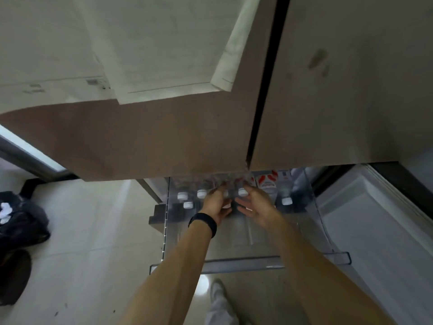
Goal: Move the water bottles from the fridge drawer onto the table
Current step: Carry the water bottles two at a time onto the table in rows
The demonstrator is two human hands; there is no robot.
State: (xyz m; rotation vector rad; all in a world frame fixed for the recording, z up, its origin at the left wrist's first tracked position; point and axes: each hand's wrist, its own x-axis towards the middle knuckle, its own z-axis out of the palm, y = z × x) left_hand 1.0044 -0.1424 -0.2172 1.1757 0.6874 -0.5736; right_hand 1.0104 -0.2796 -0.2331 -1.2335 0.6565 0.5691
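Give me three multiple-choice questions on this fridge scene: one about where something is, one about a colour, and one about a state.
1. Where do the water bottles stand?
A. at the far end of the fridge drawer
B. on a table
C. on a shelf

2. What colour are the bottle caps?
A. blue
B. white
C. red

3. How is the drawer?
A. pushed shut
B. pulled out
C. taken out entirely

Answers:
1 A: they crowd the drawer's far end, under the fridge doors.
2 B: every visible cap is white.
3 B: its clear front rim juts out towards the person.
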